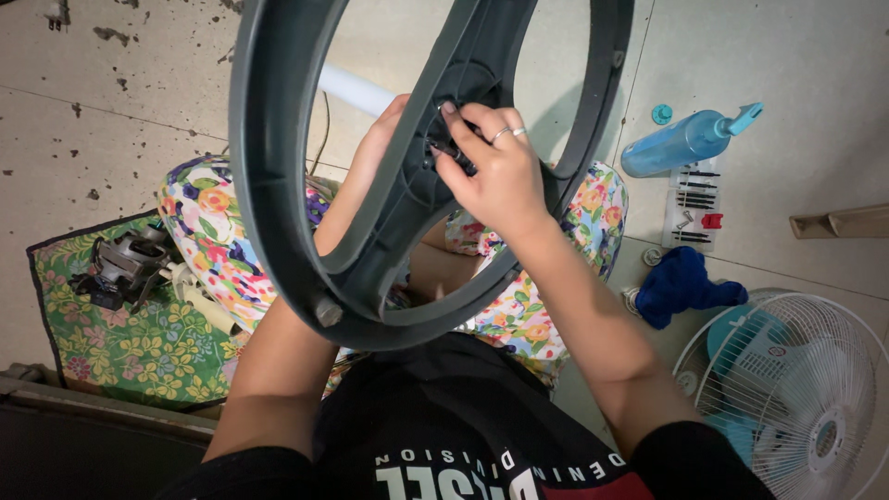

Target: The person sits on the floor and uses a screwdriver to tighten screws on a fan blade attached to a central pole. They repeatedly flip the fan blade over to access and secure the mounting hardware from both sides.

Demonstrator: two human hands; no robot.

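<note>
A large dark grey plastic ring with spokes and a central hub (278,185) is held tilted over my lap. My right hand (495,171), wearing two rings, pinches a small dark part at the hub, fingers closed on it. My left hand (375,153) reaches behind a spoke and supports the hub from the far side; its fingers are mostly hidden. My legs in floral trousers (218,245) lie beneath the ring.
A small motor (120,264) and a white tube lie on a green floral cloth (111,343) at left. A blue spray bottle (685,141), a clear case of screwdriver bits (693,208), a blue rag (681,285) and a white fan grille (796,389) sit on the tiled floor at right.
</note>
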